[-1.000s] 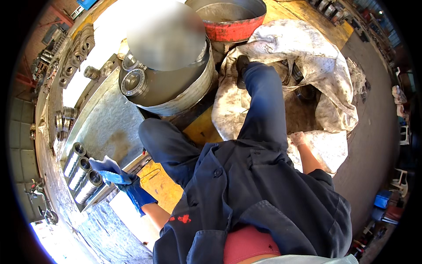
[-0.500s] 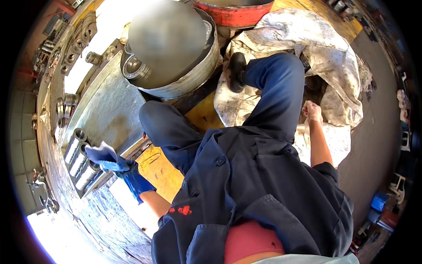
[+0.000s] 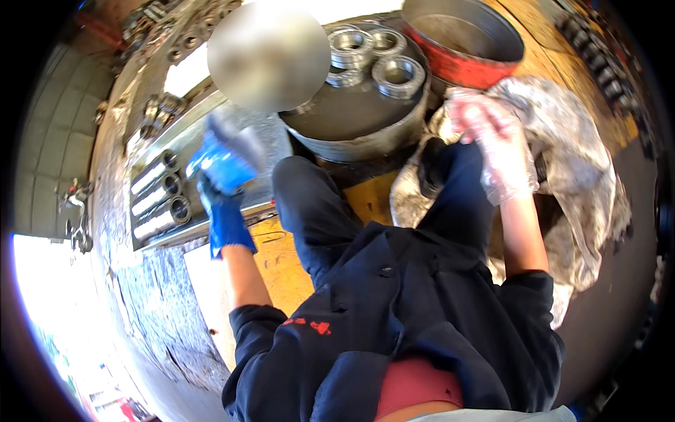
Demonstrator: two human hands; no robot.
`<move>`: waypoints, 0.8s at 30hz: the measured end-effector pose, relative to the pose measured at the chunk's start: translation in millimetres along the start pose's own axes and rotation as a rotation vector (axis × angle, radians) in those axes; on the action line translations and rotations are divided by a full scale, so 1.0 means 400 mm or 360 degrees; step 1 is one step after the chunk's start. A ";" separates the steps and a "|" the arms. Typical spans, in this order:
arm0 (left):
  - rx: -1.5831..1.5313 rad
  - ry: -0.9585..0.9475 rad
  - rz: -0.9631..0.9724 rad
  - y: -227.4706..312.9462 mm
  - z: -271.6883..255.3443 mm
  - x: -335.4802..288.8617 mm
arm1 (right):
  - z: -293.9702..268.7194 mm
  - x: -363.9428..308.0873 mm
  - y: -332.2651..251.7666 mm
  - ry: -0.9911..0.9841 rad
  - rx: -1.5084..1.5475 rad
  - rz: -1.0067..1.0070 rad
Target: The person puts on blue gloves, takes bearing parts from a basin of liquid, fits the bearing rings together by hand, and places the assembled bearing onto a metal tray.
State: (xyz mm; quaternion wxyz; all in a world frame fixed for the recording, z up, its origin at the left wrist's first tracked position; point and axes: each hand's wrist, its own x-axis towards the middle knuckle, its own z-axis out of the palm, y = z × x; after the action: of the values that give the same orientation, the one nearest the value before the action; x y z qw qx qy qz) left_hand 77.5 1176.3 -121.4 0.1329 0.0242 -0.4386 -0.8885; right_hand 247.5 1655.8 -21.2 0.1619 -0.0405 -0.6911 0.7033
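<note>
My left hand [image 3: 223,176], in a blue glove, is raised over the metal tray [image 3: 271,141]. It is smeared by motion; a greyish flat patch shows at its fingers, and I cannot tell whether that is a cloth or the glove itself. My right hand [image 3: 492,130], in a clear plastic glove, is up above my right knee, beside the stained cloth. Its fingers look loosely apart, with nothing visible in them. Several steel rings [image 3: 399,76] sit on the dark surface inside the round metal drum [image 3: 355,148], between my hands.
Stacks of steel rings [image 3: 156,204] lie on their sides at the tray's left end. A red round tub [image 3: 457,67] stands behind the drum. A stained white cloth [image 3: 587,162] spreads at right. More metal parts [image 3: 598,63] line the far right. A blurred disc hides part of the drum.
My right hand has risen from low by the cloth toward the drum side. My left hand has lifted from beside the ring stacks. The view has shifted, showing more rings in the drum.
</note>
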 end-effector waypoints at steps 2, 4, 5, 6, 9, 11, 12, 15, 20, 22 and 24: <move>-0.0561 0.0071 -0.0552 -0.009 -0.076 0.067 | 0.139 0.043 -0.036 -0.0464 0.0065 -0.0285; -0.0748 -0.0248 -0.0621 -0.018 -0.133 0.135 | 0.250 0.091 -0.070 -0.0701 -0.0085 -0.0493; -0.0593 -0.0008 -0.0626 -0.076 0.018 0.111 | 0.259 0.109 -0.067 -0.0679 -0.0243 -0.0448; -0.0395 0.0219 -0.0632 -0.102 0.185 0.071 | 0.260 0.125 -0.075 -0.0653 -0.0386 -0.0411; -0.0499 0.0079 -0.0691 -0.147 0.173 0.125 | 0.332 0.148 -0.026 -0.0658 -0.0155 -0.0397; -0.0514 0.0010 -0.0675 -0.201 0.160 0.164 | 0.345 0.172 0.009 -0.0693 -0.0390 -0.0461; -0.0305 0.0204 -0.0587 -0.245 0.268 0.128 | 0.313 0.188 0.034 -0.0638 -0.0447 -0.0427; -0.0200 -0.0217 -0.0559 -0.303 0.107 0.223 | 0.324 0.208 0.052 -0.0626 -0.0880 -0.0416; 0.0054 0.0058 -0.0451 -0.442 0.167 0.263 | 0.273 0.300 0.199 -0.0740 0.0258 0.0534; 0.0050 -0.0179 -0.0477 -0.478 0.214 0.262 | 0.253 0.323 0.228 -0.0503 0.0930 0.1009; 0.0022 -0.0117 -0.0319 -0.504 0.259 0.255 | 0.237 0.349 0.301 -0.0497 0.1013 0.1066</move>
State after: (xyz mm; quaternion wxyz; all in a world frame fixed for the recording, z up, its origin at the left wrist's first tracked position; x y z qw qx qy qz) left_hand -80.8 1347.0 -208.4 0.0270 0.0363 -0.4446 -0.8946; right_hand 68.2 1605.4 -112.8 -0.1745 -0.1033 -0.4068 0.8907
